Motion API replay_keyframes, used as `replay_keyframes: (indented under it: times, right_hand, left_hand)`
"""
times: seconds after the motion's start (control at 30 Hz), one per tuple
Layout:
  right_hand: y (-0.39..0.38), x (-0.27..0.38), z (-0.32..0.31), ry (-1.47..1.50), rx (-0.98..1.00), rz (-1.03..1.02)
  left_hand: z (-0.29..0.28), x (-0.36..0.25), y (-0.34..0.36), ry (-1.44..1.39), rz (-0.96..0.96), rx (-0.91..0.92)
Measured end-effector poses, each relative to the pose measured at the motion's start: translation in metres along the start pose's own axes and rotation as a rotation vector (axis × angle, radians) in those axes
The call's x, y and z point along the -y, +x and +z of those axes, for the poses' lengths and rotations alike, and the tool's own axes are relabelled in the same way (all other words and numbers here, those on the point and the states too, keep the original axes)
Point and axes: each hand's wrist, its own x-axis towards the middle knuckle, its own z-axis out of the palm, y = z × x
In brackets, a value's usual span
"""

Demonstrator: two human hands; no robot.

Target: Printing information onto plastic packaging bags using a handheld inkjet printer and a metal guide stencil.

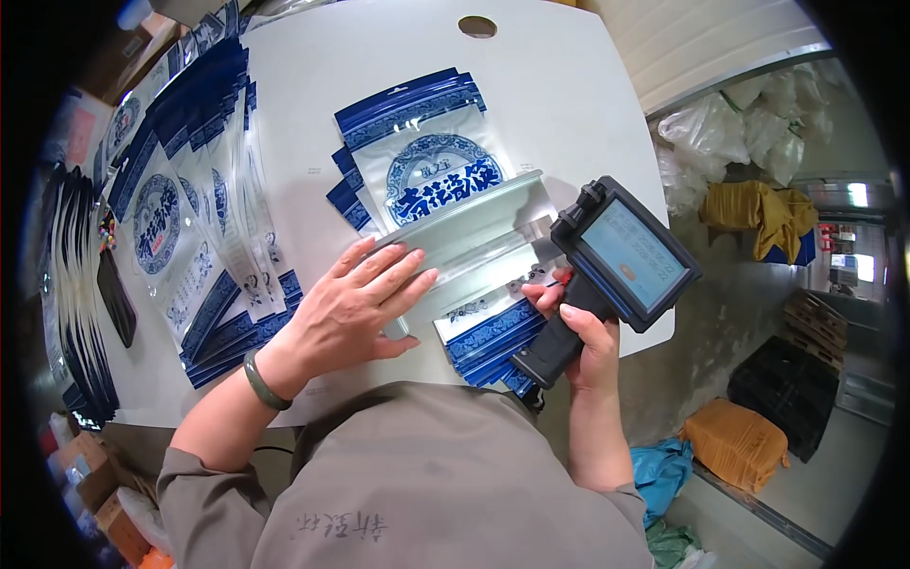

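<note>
My right hand (590, 356) is wrapped round the grip of a black handheld printer (633, 254) with a lit screen, its index finger at a red trigger. The printer's head is over the right end of a silvery metal channel-shaped guide (464, 248). This guide lies across a stack of blue-and-white plastic pouches (441, 142), which show above and below it. My left hand (346, 308), with a dark green bangle at the wrist, rests with fingers stretched out on the guide's left end. The print spot under the printer is hidden.
More fanned pouches (194, 199) lie on the left of the white table (322, 57), beside a dark phone-like object (116, 289). A round hole (477, 27) pierces the far edge. Right of the table are plastic bags (711, 128), an orange wrapped bundle (735, 441) and a black pallet (785, 394).
</note>
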Motion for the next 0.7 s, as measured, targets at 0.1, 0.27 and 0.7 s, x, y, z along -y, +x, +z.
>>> replay_keyframes:
  times: [0.1,0.27,0.7]
  right_hand:
    - [0.0004,0.0001,0.0024,-0.01,-0.006,-0.001]
    - [0.0015,-0.0004,-0.0029,-0.001,0.013,0.022]
    - [0.0016,0.0025,0.0036,-0.017,-0.024,0.059]
  left_hand:
    - [-0.0006,0.0015,0.0011,0.0,0.017,-0.006]
    - [-0.0045,0.0079,0.0028,0.029,0.077,0.068]
    - [0.0026,-0.0012,0.0038,0.124,0.143,-0.038]
